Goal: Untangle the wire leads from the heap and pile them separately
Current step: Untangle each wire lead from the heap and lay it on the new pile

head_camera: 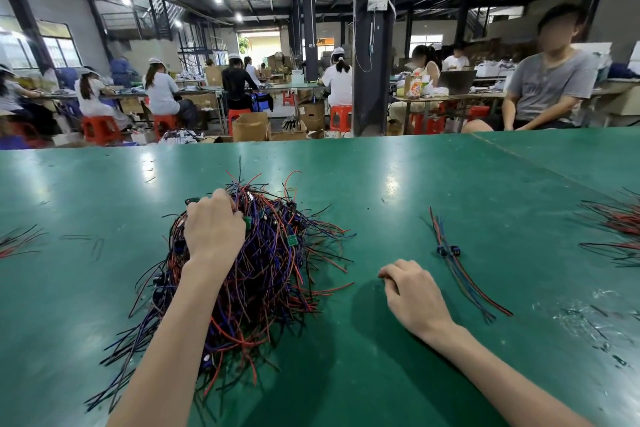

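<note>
A broad green table (415, 184) fills the lower half of the frame, with a busy workshop of seated people beyond its far edge. On it, left of centre, sits the heap (273, 267), a dense tangle of red, black and blue-purple wire leads with a few small green boards caught in it and loose ends splaying out on all sides.

The left hand (214, 232) reaches in from the bottom of the frame and sits on the heap's upper left. Its fingers curl down into the strands and close on a clump. Which single lead they hold is hidden under the hand. The right hand (412, 295) rests on the bare table just right of the heap, its fingers loosely bent and holding nothing.

Right of centre, well apart from the heap, lies the separate pile (448, 253). It holds only a few leads, laid roughly parallel, with dark connectors near their middle. More stray wires (616, 225) show at the right edge and a few at the left edge (17, 241).

The step in hand looks like picking the next lead out of the tangle, and the sorting seems barely begun. The next move probably calls for lifting one lead gently, with the free hand steadying the heap so that snagged neighbours are not dragged along.
</note>
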Demonstrator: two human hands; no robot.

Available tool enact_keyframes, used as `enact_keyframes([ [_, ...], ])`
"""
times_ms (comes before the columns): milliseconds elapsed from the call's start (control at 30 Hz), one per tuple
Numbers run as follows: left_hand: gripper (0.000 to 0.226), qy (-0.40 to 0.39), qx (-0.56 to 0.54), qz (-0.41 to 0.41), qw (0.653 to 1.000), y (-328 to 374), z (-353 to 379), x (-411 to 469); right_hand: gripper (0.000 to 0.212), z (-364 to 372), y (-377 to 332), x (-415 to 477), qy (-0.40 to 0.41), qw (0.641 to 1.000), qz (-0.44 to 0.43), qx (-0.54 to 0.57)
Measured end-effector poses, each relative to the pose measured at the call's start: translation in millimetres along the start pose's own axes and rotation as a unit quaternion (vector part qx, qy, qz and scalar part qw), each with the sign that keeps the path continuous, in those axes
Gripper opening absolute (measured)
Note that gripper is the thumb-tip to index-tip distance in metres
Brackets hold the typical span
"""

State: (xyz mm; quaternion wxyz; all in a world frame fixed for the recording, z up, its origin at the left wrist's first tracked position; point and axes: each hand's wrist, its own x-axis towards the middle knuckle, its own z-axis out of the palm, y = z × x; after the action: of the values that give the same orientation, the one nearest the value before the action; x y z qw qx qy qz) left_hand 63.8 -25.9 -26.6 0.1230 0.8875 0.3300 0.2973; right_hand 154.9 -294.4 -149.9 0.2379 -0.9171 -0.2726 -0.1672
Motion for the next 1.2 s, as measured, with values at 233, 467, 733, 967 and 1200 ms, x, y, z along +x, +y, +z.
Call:
enact_keyframes([
  [233,0.025,0.070,-0.058,0.023,0.996,15,-11,-4,0.024,-3,-2,-1,0.002,0.999,0.023,0.040],
  [467,0.005,0.088,-0.435,0.133,0.886,55,-51,-12,0.024,-7,-3,-1,0.027,0.994,0.039,0.094],
  [733,0.004,-0.211,-0.621,0.050,0.753,92,17,-93,0.028,-32,-22,3,-0.022,0.879,0.128,0.459],
  [967,0.007,-0.334,-0.605,-0.078,0.718,81,76,-131,0.019,-39,-32,1,-0.107,0.725,0.197,0.652],
  [1200,0.016,-0.354,-0.605,-0.102,0.706,77,79,-134,0.005,-37,-30,0,-0.100,0.751,0.210,0.618],
])
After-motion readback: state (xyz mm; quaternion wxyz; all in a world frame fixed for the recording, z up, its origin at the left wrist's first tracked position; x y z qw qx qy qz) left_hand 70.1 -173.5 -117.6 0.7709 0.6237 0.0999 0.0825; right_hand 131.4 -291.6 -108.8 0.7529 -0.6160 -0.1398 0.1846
